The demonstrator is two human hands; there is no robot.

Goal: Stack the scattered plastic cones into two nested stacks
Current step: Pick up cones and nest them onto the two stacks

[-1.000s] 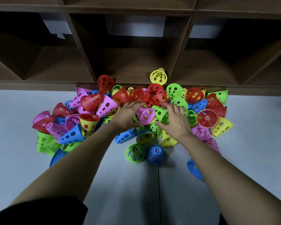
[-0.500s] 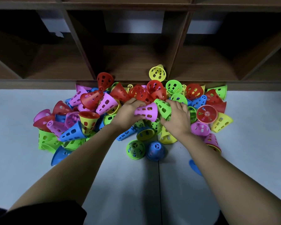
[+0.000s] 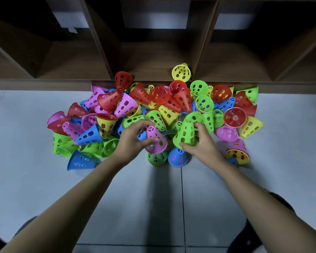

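Left hand [image 3: 133, 141] grips a pink cone [image 3: 156, 138], fingers curled round it, narrow end tipped up and away from us. Right hand [image 3: 203, 145] grips a green cone [image 3: 185, 133] low on its wall, narrow end up. We see the two held cones side by side, just apart. Directly beneath them a second green cone [image 3: 156, 158] and a blue cone [image 3: 177, 158] stand side by side on the floor [image 3: 153, 201]. The pile [image 3: 161, 95] lies scattered along the floor's far edge against the shelf unit [image 3: 153, 57]. One yellow cone [image 3: 181, 72] lies in the middle compartment.
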